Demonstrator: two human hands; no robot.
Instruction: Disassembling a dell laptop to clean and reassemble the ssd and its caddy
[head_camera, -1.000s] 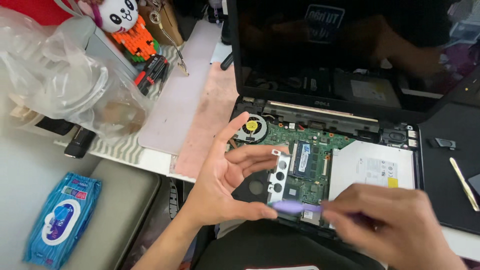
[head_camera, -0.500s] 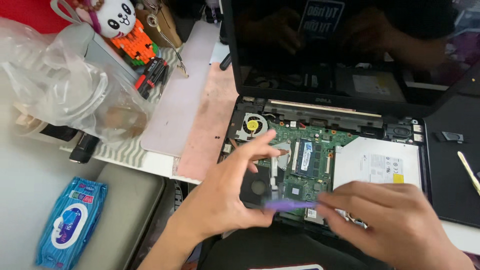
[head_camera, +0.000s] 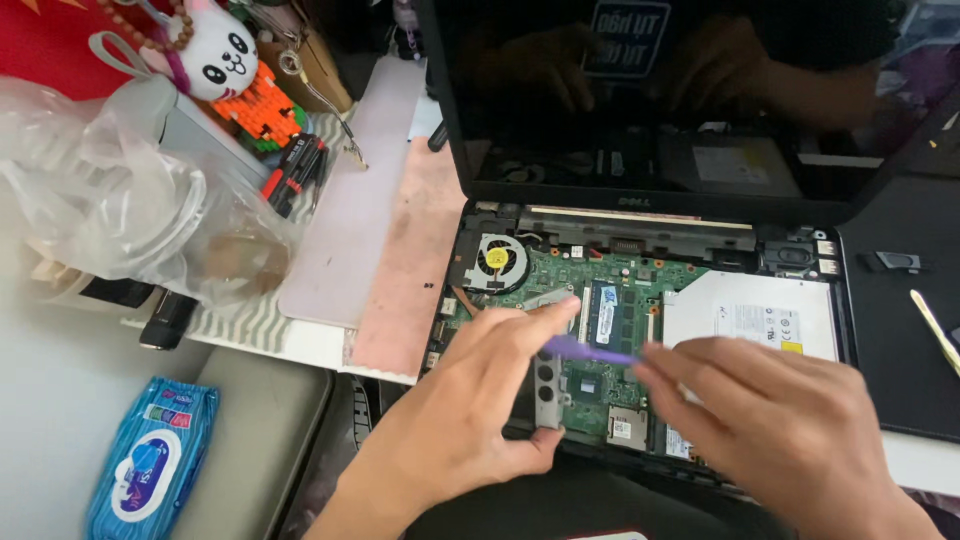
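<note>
An opened black laptop (head_camera: 650, 215) lies in front of me with its green circuit board (head_camera: 610, 350) bare and its dark screen tilted up. My left hand (head_camera: 470, 410) rests on the board's left part, index finger stretched toward a thin purple tool (head_camera: 585, 351), thumb near the laptop's front edge. My right hand (head_camera: 790, 430) pinches the right end of that purple tool over the board. A round cooling fan (head_camera: 497, 260) sits at the board's upper left. A silver drive (head_camera: 750, 315) fills the right side.
A pink mat (head_camera: 405, 280) lies left of the laptop. Further left are a crumpled clear plastic bag (head_camera: 120, 210), a red-and-black tool set (head_camera: 292, 172) and a toy figure (head_camera: 235, 75). A blue wet-wipe pack (head_camera: 150, 465) lies at lower left. A black mat (head_camera: 900, 330) lies at right.
My view has shifted slightly. My left hand has come down from an open raised pose onto the board, and the purple tool has moved up over the board's middle.
</note>
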